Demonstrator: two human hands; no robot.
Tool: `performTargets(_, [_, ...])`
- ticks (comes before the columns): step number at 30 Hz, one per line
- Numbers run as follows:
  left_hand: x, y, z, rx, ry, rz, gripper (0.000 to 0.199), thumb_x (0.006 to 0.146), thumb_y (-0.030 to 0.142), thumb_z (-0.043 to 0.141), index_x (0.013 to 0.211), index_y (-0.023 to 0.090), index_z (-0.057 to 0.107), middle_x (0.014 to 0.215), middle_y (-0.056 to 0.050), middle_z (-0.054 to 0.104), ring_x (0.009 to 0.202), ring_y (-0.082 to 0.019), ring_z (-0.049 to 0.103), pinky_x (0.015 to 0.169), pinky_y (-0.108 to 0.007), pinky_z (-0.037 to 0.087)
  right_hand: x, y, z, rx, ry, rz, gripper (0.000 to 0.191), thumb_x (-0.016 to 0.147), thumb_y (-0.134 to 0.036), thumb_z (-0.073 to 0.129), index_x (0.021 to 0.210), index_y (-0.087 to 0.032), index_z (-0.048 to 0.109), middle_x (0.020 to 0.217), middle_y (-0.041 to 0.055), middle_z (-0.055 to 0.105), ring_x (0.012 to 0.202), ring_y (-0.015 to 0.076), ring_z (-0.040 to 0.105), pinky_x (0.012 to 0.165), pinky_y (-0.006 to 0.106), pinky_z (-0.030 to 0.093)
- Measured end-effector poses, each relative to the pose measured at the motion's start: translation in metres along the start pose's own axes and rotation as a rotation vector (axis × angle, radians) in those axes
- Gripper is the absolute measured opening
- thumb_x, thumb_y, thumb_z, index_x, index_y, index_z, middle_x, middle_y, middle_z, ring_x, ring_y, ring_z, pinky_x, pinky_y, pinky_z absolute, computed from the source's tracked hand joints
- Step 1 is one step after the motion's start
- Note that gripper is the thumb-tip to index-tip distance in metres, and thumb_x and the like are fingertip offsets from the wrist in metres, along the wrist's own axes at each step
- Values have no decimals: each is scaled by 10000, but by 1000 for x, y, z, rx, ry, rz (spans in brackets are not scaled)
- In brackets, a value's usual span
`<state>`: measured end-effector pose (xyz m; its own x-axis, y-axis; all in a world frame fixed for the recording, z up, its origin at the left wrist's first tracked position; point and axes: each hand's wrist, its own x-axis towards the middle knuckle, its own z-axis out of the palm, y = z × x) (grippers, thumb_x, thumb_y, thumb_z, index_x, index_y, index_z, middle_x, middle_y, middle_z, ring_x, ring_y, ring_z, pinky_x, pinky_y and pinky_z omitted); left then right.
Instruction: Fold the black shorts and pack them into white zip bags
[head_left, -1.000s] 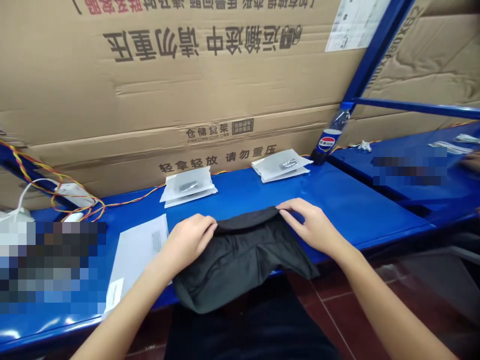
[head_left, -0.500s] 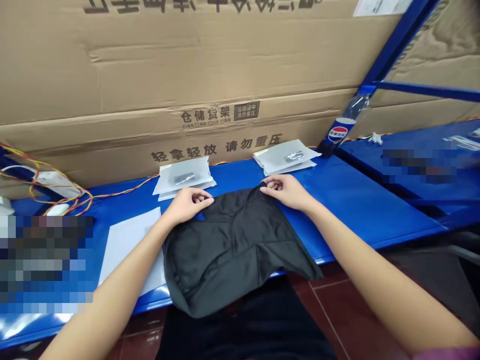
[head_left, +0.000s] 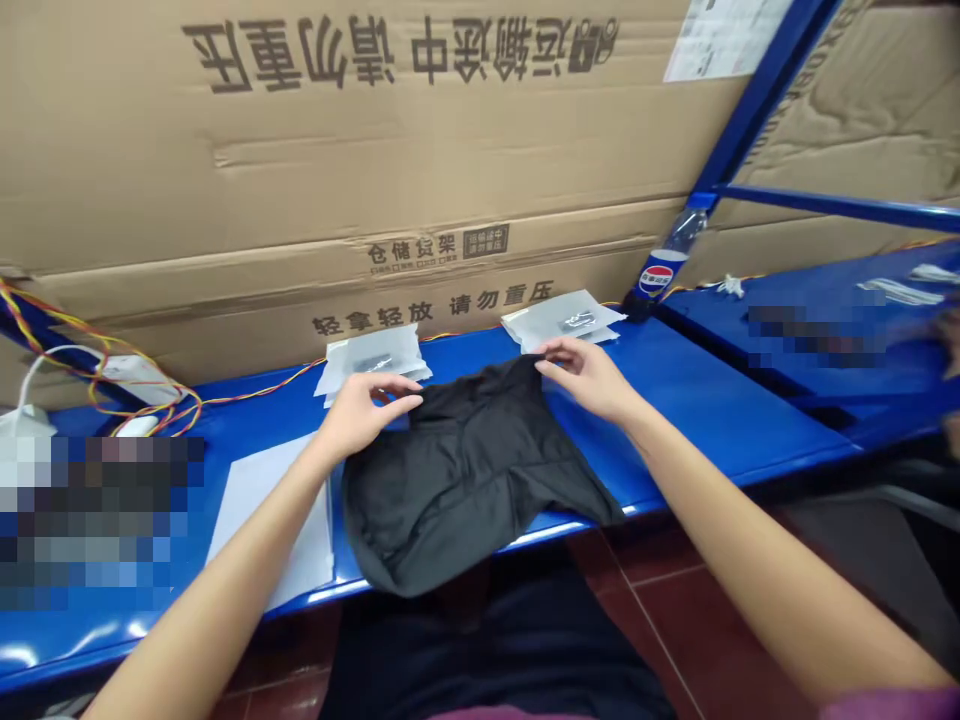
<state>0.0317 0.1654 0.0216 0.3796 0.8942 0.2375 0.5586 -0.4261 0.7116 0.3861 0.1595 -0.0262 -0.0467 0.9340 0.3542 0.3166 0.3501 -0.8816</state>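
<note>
Black soft fabric garment [head_left: 461, 480] lying over the blue metal surface [head_left: 712, 400] near its front edge, left hand [head_left: 364, 415] and right hand [head_left: 585, 378] keeping its top corners spread, neither grip clearly clamped or apart.

Left blurred patch [head_left: 101, 520], right blurred patch [head_left: 817, 335], bagged contents [head_left: 373, 362] too small to tell

Compared with the earlier views, the left hand [head_left: 366, 418] has opened, its fingers spread and lifted off the black cloth garment [head_left: 457, 480]. The garment's upper edge, formerly folded over, now runs unfolded to the right hand [head_left: 586, 378].
</note>
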Motion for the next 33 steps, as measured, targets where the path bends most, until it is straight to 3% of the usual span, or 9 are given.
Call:
performTargets(4, [-42,28,-6,217,-73,273,212,952,423,727,984,244,835,985,-39,840,917,-234,770,857,-350,619,-38,-18,-21,-154,-111,-75,211,909,-459,715,944,-260,773,1129,74,809,1204,328,716,1139,546,522])
performTargets(7, [-85,36,1,390,-167,426,227,1027,374,661,1133,238,808,1171,-67,827,1080,-265,775,945,-405,636,-79,-27,-32,-334,-204,-103,264,1007,-427,600,992,-296,829,1222,59,813,1363,350,648,1176,594,501])
performTargets(10, [-129,40,11,526,-85,529,285,1044,413,646,1194,215,785,1304,-122,779,1222,-312,727,1009,-482,632,-121,-36,-34,-373,-209,-99,292,1025,-439,628,1229,-325,804,1376,54,756,1458,337,576,1186,565,517])
performTargets(13, [-166,42,19,599,-18,652,310,1032,411,676,1190,159,761,1243,-154,794,1167,-313,745,950,-455,655,-155,-41,-32,-409,-316,-78,490,960,-456,758,1437,-369,694,1501,45,677,1505,335,524,1177,535,538])
performTargets(17, [-190,39,27,581,137,725,207,1020,63,589,1116,148,751,1107,-112,831,1098,-268,773,931,-397,649,-175,-31,-30,-393,-266,-112,261,1028,-411,665,1237,-354,811,1335,53,777,1412,332,619,1112,541,586])
performTargets(22, [-178,36,16,325,277,438,85,997,179,691,1011,218,767,940,-27,831,875,-183,796,860,-282,645,-162,-28,-29,-258,-52,-42,218,996,-469,702,1028,-307,845,1104,63,831,1129,302,759,986,453,634])
performTargets(25, [-150,31,1,215,323,143,217,994,403,690,901,230,784,875,-23,831,792,-203,790,777,-289,647,-134,-35,-22,-199,134,32,297,945,-521,749,1090,-272,821,1087,66,814,990,268,764,918,407,633])
performTargets(28, [-111,17,-10,192,277,-80,340,982,510,634,918,220,801,903,-48,838,822,-241,792,758,-322,647,-95,-33,-8,-210,146,41,382,964,-524,688,1197,-235,780,954,59,768,840,231,717,798,372,615])
performTargets(33, [-76,-1,-5,533,172,-75,197,916,277,662,1026,206,808,1030,-106,821,1007,-345,747,946,-521,610,-53,-10,19,-512,68,116,336,916,-421,684,1123,-173,778,948,114,734,816,262,674,844,442,581])
